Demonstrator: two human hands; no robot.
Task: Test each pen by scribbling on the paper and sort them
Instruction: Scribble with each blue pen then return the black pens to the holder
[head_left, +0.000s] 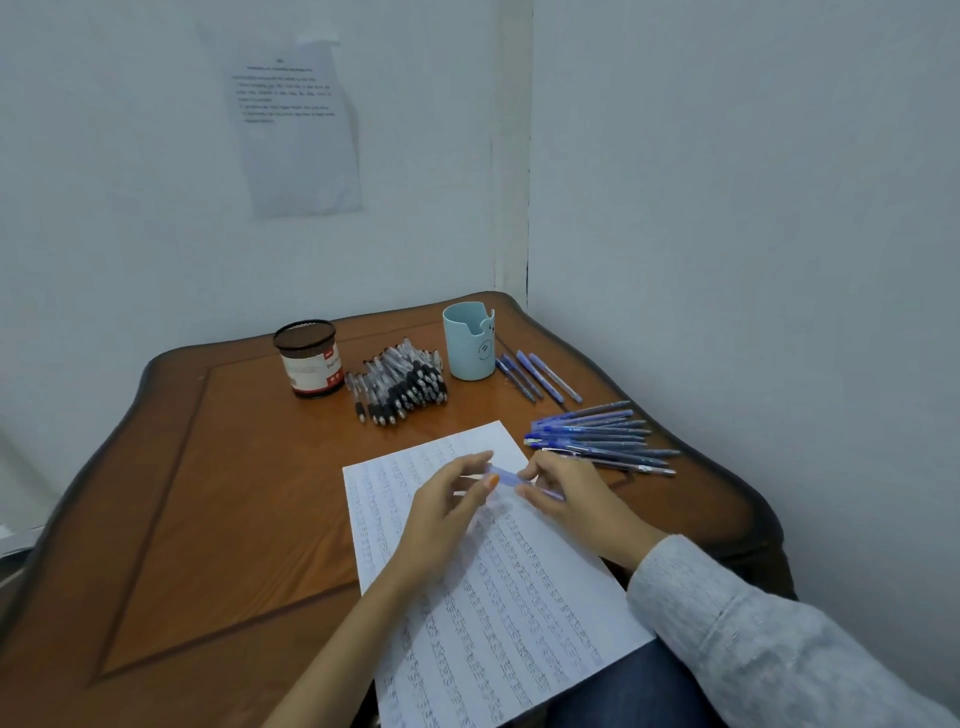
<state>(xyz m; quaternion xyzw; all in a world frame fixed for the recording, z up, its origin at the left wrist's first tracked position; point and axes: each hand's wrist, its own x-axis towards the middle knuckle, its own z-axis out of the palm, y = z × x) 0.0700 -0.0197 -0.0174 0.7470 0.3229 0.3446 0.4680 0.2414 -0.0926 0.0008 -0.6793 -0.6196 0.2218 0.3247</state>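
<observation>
A translucent blue pen is pinched by left hand and right hand over scribbled white paper; uncapping seemingly comes next.

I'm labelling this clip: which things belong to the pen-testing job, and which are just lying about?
Job: blue pen held by left hand and right hand; paper; black pen pile; blue pen pile; blue pen row; blue cup; mesh pot.
Lying about: wall notice.

Printed sheet taped on pale wall; brown wooden table in corner.
</observation>
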